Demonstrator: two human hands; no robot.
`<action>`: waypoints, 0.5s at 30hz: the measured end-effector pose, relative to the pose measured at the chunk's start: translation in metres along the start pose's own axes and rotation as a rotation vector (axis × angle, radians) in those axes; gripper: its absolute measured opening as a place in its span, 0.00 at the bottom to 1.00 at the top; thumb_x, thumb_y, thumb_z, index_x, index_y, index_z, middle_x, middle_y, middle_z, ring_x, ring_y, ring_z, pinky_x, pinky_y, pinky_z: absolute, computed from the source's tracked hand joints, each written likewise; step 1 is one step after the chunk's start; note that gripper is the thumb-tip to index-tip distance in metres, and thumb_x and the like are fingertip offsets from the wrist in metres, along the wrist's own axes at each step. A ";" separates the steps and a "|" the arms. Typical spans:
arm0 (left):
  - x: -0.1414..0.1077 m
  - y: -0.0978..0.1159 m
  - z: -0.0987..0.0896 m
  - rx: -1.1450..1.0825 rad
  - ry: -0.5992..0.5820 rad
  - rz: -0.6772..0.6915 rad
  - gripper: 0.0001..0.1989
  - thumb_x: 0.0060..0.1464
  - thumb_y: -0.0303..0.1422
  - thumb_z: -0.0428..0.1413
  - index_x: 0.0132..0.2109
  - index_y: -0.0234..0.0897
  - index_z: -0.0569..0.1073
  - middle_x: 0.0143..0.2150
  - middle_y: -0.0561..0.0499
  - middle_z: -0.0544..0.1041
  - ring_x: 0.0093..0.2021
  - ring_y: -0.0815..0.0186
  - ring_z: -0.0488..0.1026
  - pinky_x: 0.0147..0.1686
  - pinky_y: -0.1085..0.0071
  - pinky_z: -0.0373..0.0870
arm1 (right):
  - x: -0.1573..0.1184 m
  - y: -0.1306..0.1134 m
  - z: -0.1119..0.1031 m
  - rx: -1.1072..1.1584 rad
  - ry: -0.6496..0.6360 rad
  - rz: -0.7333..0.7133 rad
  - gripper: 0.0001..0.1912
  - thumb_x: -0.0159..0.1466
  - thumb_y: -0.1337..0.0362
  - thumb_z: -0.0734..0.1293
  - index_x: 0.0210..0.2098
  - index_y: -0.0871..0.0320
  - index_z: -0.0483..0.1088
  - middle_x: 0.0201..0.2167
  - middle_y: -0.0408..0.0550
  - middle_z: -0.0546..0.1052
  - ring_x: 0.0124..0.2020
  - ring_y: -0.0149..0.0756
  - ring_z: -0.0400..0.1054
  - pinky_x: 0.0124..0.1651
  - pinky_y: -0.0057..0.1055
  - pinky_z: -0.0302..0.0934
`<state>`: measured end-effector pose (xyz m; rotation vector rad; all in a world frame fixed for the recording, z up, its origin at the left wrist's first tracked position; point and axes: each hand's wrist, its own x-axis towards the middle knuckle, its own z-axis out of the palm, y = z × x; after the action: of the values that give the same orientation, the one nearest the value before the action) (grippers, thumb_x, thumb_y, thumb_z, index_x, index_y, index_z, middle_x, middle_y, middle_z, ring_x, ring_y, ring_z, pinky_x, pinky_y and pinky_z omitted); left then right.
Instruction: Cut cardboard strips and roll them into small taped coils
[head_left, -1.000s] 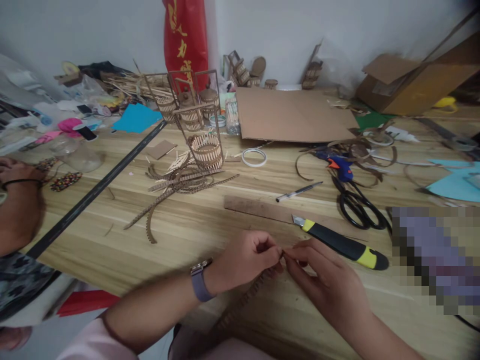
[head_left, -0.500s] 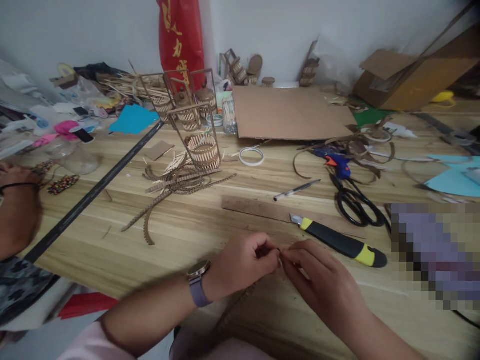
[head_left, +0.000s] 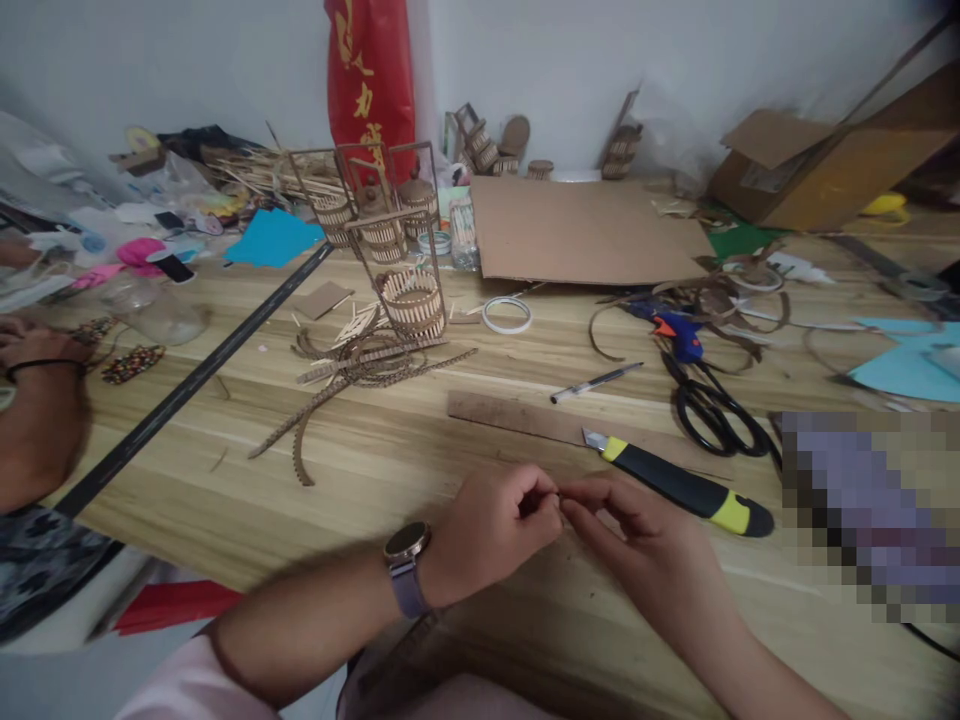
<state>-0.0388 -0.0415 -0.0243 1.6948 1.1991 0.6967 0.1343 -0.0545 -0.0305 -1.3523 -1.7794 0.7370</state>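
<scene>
My left hand point(head_left: 495, 530), with a watch point(head_left: 407, 542) on its wrist, is closed in a pinch over the table. Below that wrist shows part of a thin brown cardboard strip point(head_left: 409, 645), which seems to run up into the fingers. My right hand point(head_left: 637, 545) pinches at the same spot, its fingertips against the left ones; only a tiny dark end shows between them. Just beyond the hands lie a flat cardboard piece point(head_left: 495, 412) and a yellow-and-black utility knife point(head_left: 675, 483), blade out and resting over the cardboard.
Behind are a pen point(head_left: 596, 383), scissors point(head_left: 716, 410), a blue glue gun point(head_left: 679, 335), a tape roll point(head_left: 507, 315) and a small stick basket point(head_left: 414, 305) beside notched strips point(head_left: 304, 450). A large cardboard sheet point(head_left: 585, 235) lies farther back. Another person's arm point(head_left: 45, 410) rests at left.
Both hands stay pinched together, with the right fingers shifted slightly. The strip below the left wrist has swung left and closer to me. The view has shifted a little.
</scene>
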 end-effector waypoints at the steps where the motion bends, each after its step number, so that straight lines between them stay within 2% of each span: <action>1: 0.000 0.000 0.000 0.009 0.003 0.006 0.06 0.55 0.31 0.53 0.32 0.36 0.72 0.25 0.56 0.71 0.27 0.71 0.66 0.29 0.74 0.58 | 0.000 -0.001 0.000 -0.023 0.011 -0.033 0.06 0.60 0.63 0.66 0.30 0.52 0.76 0.25 0.43 0.79 0.27 0.34 0.74 0.30 0.27 0.67; 4: 0.000 0.000 -0.001 -0.010 -0.018 0.018 0.08 0.57 0.32 0.52 0.33 0.36 0.73 0.26 0.54 0.74 0.28 0.70 0.69 0.30 0.74 0.60 | 0.001 -0.003 -0.003 -0.075 0.043 -0.077 0.07 0.60 0.64 0.66 0.28 0.53 0.75 0.21 0.41 0.75 0.23 0.32 0.70 0.27 0.26 0.64; 10: 0.004 0.002 -0.006 -0.075 -0.107 -0.034 0.14 0.62 0.38 0.50 0.32 0.35 0.73 0.29 0.52 0.78 0.30 0.69 0.73 0.32 0.74 0.62 | 0.003 0.002 -0.006 -0.090 0.001 -0.004 0.09 0.61 0.60 0.65 0.26 0.54 0.73 0.18 0.41 0.73 0.21 0.32 0.68 0.24 0.27 0.62; 15: 0.001 0.002 -0.005 -0.092 -0.121 -0.026 0.12 0.60 0.35 0.50 0.31 0.35 0.72 0.26 0.53 0.76 0.28 0.70 0.71 0.29 0.75 0.61 | -0.002 0.001 -0.004 -0.172 0.065 -0.175 0.07 0.61 0.65 0.65 0.26 0.53 0.70 0.19 0.40 0.72 0.21 0.31 0.68 0.24 0.26 0.61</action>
<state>-0.0415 -0.0391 -0.0207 1.6187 1.0868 0.6149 0.1381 -0.0558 -0.0299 -1.2942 -1.9151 0.4489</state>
